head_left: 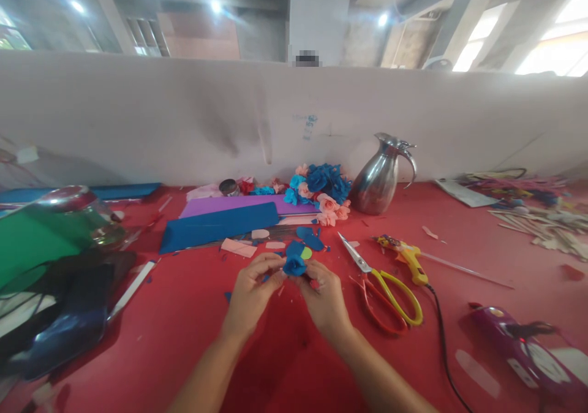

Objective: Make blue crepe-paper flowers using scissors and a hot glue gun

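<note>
A small blue paper flower (294, 265) is held up between my two hands above the red table. My left hand (257, 287) pinches its left side with thumb and fingers. On the other side, my right hand (325, 293) grips it with bent fingers. Just behind the flower lie blue cut petals (311, 239) and a light green round piece (306, 253). Pink cut strips (239, 247) rest a little farther left. To the right of my right hand are large scissors (381, 287) with one yellow and one red handle, their blades apart.
A yellow glue gun (413, 263) with a black cord lies right of the scissors. Behind are blue sheets (220, 224), a purple sheet (239, 203), a bunch of blue and pink flowers (327, 183) and a steel jug (379, 177). A purple power strip (519, 342) lies front right.
</note>
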A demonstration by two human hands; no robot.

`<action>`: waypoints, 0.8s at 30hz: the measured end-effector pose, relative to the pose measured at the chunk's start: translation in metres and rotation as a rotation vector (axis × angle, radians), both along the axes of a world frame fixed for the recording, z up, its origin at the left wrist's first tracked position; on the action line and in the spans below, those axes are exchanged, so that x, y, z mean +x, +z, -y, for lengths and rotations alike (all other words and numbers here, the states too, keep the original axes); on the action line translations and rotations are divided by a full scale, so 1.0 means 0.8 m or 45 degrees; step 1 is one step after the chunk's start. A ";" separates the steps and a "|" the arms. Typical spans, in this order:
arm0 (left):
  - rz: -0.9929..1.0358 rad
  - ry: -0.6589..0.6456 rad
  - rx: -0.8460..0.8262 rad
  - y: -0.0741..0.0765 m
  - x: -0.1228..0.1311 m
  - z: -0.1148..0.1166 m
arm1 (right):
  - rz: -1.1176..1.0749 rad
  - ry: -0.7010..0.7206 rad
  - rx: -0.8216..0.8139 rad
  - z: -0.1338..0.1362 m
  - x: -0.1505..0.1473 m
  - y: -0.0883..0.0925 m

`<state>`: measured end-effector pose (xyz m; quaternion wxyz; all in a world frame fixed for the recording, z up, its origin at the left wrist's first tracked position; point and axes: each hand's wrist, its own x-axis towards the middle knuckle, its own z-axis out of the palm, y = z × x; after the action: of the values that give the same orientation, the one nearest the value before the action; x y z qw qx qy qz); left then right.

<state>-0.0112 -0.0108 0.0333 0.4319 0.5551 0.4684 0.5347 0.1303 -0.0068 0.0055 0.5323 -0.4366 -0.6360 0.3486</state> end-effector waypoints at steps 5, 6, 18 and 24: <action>-0.006 0.001 0.054 0.000 -0.002 -0.001 | 0.018 -0.013 -0.007 0.001 -0.001 0.000; -0.017 0.002 0.063 0.001 -0.002 -0.001 | 0.032 -0.019 -0.003 0.001 -0.001 0.000; -0.122 0.059 0.136 0.001 -0.001 0.004 | 0.039 -0.054 0.020 0.005 -0.003 0.005; -0.089 0.065 0.120 0.002 0.003 0.005 | 0.025 -0.059 0.000 0.007 -0.004 0.008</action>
<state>-0.0090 -0.0150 0.0345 0.3749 0.5812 0.4715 0.5472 0.1274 -0.0127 0.0116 0.5340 -0.4547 -0.6309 0.3318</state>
